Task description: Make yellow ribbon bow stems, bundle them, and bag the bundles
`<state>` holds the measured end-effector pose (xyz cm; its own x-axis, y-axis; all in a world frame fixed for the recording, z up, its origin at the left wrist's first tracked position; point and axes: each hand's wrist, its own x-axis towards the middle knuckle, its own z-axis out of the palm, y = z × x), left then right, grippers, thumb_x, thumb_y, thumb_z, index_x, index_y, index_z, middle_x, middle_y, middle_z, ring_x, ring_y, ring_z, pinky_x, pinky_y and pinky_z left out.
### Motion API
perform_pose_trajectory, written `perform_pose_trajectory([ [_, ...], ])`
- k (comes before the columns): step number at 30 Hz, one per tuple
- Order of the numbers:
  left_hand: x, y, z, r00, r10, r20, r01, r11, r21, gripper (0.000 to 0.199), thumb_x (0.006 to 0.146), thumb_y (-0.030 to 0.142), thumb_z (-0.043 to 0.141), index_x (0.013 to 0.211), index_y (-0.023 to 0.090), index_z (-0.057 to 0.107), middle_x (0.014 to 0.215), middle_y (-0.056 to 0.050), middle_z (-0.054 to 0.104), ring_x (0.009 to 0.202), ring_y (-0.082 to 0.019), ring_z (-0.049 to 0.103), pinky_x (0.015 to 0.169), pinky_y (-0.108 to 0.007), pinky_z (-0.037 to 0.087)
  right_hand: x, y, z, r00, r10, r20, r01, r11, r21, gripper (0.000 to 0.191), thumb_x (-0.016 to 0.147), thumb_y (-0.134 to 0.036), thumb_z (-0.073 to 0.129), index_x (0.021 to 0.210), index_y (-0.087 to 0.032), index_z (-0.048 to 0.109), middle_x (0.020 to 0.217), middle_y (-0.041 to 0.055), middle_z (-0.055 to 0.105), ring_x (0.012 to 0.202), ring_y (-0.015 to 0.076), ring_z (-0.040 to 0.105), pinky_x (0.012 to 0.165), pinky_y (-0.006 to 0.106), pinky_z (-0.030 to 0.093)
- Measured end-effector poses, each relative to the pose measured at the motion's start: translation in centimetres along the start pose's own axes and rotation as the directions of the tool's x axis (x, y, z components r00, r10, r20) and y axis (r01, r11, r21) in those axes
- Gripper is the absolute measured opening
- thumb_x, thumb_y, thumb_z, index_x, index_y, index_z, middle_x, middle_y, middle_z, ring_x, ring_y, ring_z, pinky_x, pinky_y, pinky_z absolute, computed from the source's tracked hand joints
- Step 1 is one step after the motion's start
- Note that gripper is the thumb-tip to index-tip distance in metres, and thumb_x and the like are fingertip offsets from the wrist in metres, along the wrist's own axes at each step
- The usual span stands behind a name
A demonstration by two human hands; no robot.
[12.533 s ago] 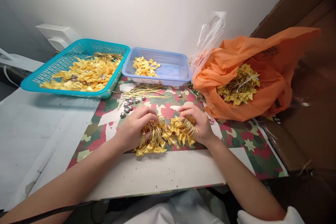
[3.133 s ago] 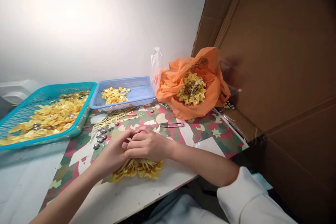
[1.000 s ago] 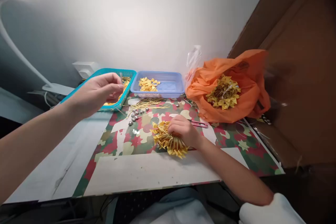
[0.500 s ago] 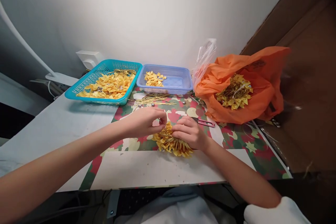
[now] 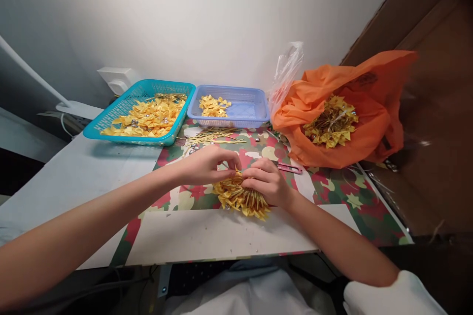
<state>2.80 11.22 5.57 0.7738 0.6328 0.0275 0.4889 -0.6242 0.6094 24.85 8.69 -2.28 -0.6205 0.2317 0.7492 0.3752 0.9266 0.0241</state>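
Observation:
A bunch of yellow ribbon flowers with gold wire stems (image 5: 244, 199) is on the table between my hands. Its petals fan toward the table's front edge, and its stems point up and back. My right hand (image 5: 268, 183) is closed around the bunch's right side, fingers over the stems. At the bunch's back left, my left hand (image 5: 218, 165) has thumb and fingers pinched together. What lies between those fingertips is too small to make out. Just behind my right hand lie small pink-handled snips (image 5: 290, 168), their blades partly hidden.
A teal basket (image 5: 96, 130) of yellow ribbon flowers stands back left, beside a blue basket (image 5: 251, 107) with fewer flowers. Loose gold wires (image 5: 218, 135) and small silver bells lie before them. An orange bag (image 5: 377, 133) holding a flower bunch stands right, against cardboard (image 5: 436, 133).
My left hand's fingertips have moved slightly right and closed together over the bunch. My right hand keeps its hold. The whole view has shifted a little.

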Motion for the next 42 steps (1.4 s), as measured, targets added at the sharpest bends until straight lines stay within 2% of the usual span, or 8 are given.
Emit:
perform_pose_trajectory([
  [9, -0.4, -0.7, -1.2, 0.994, 0.04, 0.104, -0.049, 0.995, 0.085, 0.016, 0.088, 0.025, 0.055, 0.096, 0.021, 0.068, 0.088, -0.002, 0.076, 0.074, -0.016, 0.067, 0.067, -0.026, 0.045, -0.2, 0.0, 0.0, 0.998, 0.042, 0.044, -0.044, 0.999, 0.028, 0.029, 0.099, -0.013, 0.045, 0.082, -0.022, 0.066, 0.089, 0.0031, 0.071, 0.091, 0.0166, 0.056, 0.083, 0.034, 0.043],
  [14, 0.2, -0.3, -1.8, 0.982, 0.108, 0.158, -0.121, 0.99, 0.072, 0.019, 0.084, 0.019, 0.055, 0.098, 0.023, 0.068, 0.086, 0.0, 0.076, 0.066, -0.014, 0.064, 0.064, -0.025, 0.043, -0.2, 0.0, 0.1, 0.999, 0.04, 0.009, -0.04, 0.998, 0.057, 0.023, 0.097, -0.014, 0.048, 0.083, -0.021, 0.065, 0.09, 0.0034, 0.071, 0.089, 0.0166, 0.057, 0.083, 0.033, 0.043],
  [18, 0.9, 0.2, -1.6, 0.976, 0.103, 0.192, -0.125, 0.986, 0.107, 0.018, 0.081, 0.017, 0.057, 0.094, 0.024, 0.068, 0.08, 0.002, 0.075, 0.051, -0.01, 0.055, 0.056, -0.025, 0.038, -0.5, 0.1, 0.3, 0.996, 0.06, 0.063, -0.063, 0.997, 0.044, 0.025, 0.098, -0.016, 0.046, 0.086, -0.022, 0.067, 0.09, 0.0038, 0.07, 0.093, 0.0174, 0.056, 0.085, 0.035, 0.042],
  [21, 1.2, 0.4, -1.1, 0.979, 0.096, 0.181, -0.122, 0.983, 0.138, 0.013, 0.082, 0.018, 0.056, 0.09, 0.022, 0.066, 0.079, 0.001, 0.074, 0.05, -0.01, 0.053, 0.055, -0.025, 0.036, -0.4, 0.1, 0.2, 0.995, 0.087, 0.053, -0.09, 0.994, 0.064, 0.027, 0.099, -0.016, 0.044, 0.085, -0.022, 0.066, 0.088, 0.0035, 0.07, 0.094, 0.0173, 0.055, 0.085, 0.034, 0.041],
  [24, 1.0, 0.3, -0.5, 0.98, 0.108, 0.166, -0.127, 0.986, 0.109, 0.018, 0.083, 0.017, 0.054, 0.099, 0.022, 0.062, 0.08, 0.0, 0.073, 0.056, -0.012, 0.057, 0.055, -0.024, 0.036, -0.1, 0.1, 0.1, 0.994, 0.099, 0.045, -0.103, 0.99, 0.091, 0.027, 0.099, -0.015, 0.044, 0.084, -0.021, 0.065, 0.087, 0.004, 0.069, 0.094, 0.0176, 0.054, 0.086, 0.034, 0.04],
  [28, 0.5, 0.0, 0.2, 0.985, 0.098, 0.139, -0.107, 0.993, 0.059, 0.024, 0.088, 0.017, 0.05, 0.11, 0.022, 0.056, 0.082, 0.0, 0.07, 0.061, -0.013, 0.058, 0.056, -0.024, 0.037, 0.1, 0.1, -0.2, 0.983, 0.131, 0.126, -0.142, 0.986, 0.085, 0.027, 0.099, -0.014, 0.043, 0.084, -0.022, 0.064, 0.09, 0.0033, 0.069, 0.095, 0.0178, 0.054, 0.089, 0.035, 0.038],
  [33, -0.1, -0.1, 1.3, 0.996, 0.08, 0.043, -0.083, 0.993, 0.082, 0.014, 0.094, 0.025, 0.044, 0.103, 0.02, 0.054, 0.082, -0.003, 0.068, 0.062, -0.015, 0.057, 0.057, -0.025, 0.038, 0.5, 0.1, -0.5, 0.965, 0.171, 0.198, -0.193, 0.976, 0.099, 0.025, 0.098, -0.014, 0.046, 0.084, -0.022, 0.064, 0.09, 0.0025, 0.069, 0.094, 0.0174, 0.053, 0.089, 0.034, 0.036],
  [42, -0.6, -0.2, 2.2, 0.998, 0.031, 0.062, -0.02, 0.986, -0.168, 0.024, 0.097, 0.025, 0.038, 0.12, 0.018, 0.045, 0.076, 0.0, 0.067, 0.059, -0.012, 0.051, 0.056, -0.024, 0.037, 1.7, 0.4, -1.3, 0.945, 0.188, 0.268, -0.251, 0.941, 0.226, 0.023, 0.094, -0.006, 0.048, 0.083, -0.02, 0.061, 0.089, 0.0004, 0.07, 0.091, 0.0177, 0.047, 0.086, 0.033, 0.034],
])
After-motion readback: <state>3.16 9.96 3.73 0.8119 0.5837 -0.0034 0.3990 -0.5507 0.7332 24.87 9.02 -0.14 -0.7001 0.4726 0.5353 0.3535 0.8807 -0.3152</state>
